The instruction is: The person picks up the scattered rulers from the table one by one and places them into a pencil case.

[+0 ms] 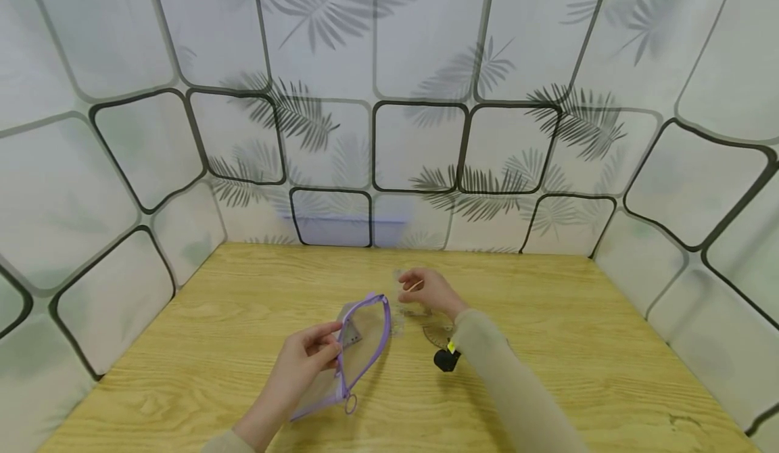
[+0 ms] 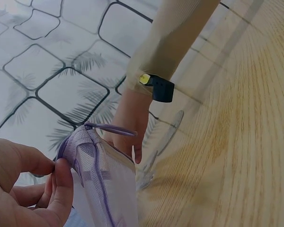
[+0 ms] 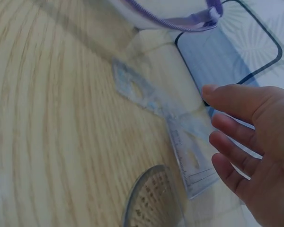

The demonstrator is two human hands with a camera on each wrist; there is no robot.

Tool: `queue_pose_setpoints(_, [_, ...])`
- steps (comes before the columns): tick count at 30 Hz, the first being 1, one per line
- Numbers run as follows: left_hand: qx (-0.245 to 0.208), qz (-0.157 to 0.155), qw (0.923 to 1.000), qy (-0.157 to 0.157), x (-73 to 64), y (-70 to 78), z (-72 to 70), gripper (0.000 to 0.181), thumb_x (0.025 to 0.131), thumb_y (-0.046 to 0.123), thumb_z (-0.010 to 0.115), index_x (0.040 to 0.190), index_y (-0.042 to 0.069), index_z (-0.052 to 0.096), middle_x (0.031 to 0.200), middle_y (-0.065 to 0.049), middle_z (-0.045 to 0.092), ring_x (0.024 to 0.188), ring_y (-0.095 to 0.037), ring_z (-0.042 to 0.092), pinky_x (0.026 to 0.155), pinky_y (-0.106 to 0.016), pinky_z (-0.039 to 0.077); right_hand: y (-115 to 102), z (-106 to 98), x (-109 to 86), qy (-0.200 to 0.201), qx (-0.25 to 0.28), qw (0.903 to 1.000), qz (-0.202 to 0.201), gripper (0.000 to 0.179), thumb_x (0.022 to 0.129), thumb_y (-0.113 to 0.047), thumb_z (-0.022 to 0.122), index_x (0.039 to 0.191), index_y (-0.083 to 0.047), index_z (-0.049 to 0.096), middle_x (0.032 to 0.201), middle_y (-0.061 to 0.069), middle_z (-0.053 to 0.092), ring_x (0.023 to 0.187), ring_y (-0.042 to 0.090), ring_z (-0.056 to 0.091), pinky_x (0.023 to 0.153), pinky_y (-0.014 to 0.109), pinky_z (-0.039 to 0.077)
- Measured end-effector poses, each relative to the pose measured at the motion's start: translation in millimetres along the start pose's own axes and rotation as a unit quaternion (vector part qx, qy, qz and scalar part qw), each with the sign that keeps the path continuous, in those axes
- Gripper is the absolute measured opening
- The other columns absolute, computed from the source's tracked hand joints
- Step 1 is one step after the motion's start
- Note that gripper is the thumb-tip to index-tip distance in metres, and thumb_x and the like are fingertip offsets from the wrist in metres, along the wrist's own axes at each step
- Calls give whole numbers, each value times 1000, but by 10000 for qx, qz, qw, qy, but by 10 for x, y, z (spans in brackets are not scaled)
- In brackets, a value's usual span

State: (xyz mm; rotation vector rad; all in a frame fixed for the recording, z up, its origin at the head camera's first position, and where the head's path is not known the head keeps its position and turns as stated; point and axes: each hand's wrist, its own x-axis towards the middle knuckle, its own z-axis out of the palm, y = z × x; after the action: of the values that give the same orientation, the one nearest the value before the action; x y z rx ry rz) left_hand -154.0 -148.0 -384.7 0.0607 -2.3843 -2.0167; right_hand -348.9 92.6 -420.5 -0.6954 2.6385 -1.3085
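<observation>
My left hand [image 1: 307, 355] pinches the rim of a see-through zip pouch [image 1: 367, 358] with purple edging; its mouth gapes toward the right. A greyish triangular piece [image 1: 351, 335] with small holes shows through the pouch. Over the clear plastic pieces on the table hovers my right hand [image 1: 431, 291], fingers loosely bent and nothing in them. The right wrist view shows a clear ruler [image 3: 135, 90], partly crossed by a clear triangular set square [image 3: 191, 163]. Closer to that camera lies a clear protractor [image 3: 154, 201]. The pouch [image 2: 104, 184] hides part of my right hand [image 2: 130, 113] in the left wrist view.
A wooden table [image 1: 213, 331] spreads under both hands. Patterned cloth [image 1: 420, 149] with leaves and rounded squares surrounds its back and sides. A black device [image 1: 447, 360] with a yellow tag sits at my right wrist.
</observation>
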Motion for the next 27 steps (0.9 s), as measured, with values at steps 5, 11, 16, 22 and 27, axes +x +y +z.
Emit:
queue_pose_setpoints(5, [-16, -12, 10000, 10, 1, 2, 3, 39, 92, -2, 61, 131, -6, 58, 93, -6, 59, 81, -11, 62, 73, -22, 62, 72, 60, 52, 21, 15, 10000, 81, 39, 86, -16, 76, 122, -5, 64, 110, 11, 67, 96, 20, 66, 79, 34, 58])
queue_pose_setpoints(11, [-32, -14, 10000, -37, 2, -1, -1, 40, 92, -1, 60, 132, -6, 58, 93, -7, 59, 79, -10, 62, 73, -22, 61, 65, 101, 45, 157, 14, 9995, 257, 41, 85, -19, 77, 123, -7, 64, 113, 10, 66, 98, 21, 64, 82, 37, 58])
queue_pose_setpoints(16, [-54, -9, 10000, -39, 9, -3, -1, 40, 92, -2, 60, 132, -6, 58, 93, -7, 60, 78, -10, 62, 73, -21, 61, 37, 142, 24, 333, -123, 9986, 389, 43, 84, -23, 79, 122, -9, 65, 114, 10, 65, 99, 22, 62, 86, 40, 56])
queue_pose_setpoints(22, [-53, -11, 10000, -43, 14, -7, -5, 40, 92, -3, 59, 132, -6, 58, 92, -7, 59, 78, -9, 62, 73, -21, 61, 60, 203, 44, 455, -402, 9968, 516, 58, 81, -30, 81, 129, -6, 60, 116, 11, 63, 102, 23, 59, 89, 41, 54])
queue_pose_setpoints(27, [-56, -4, 10000, -43, 16, -13, -11, 40, 92, -3, 59, 132, -6, 57, 93, -7, 60, 78, -10, 63, 73, -21, 61, 90, 246, 74, 423, -553, 9956, 629, 70, 80, -33, 83, 135, -1, 54, 115, 11, 60, 103, 22, 55, 88, 40, 52])
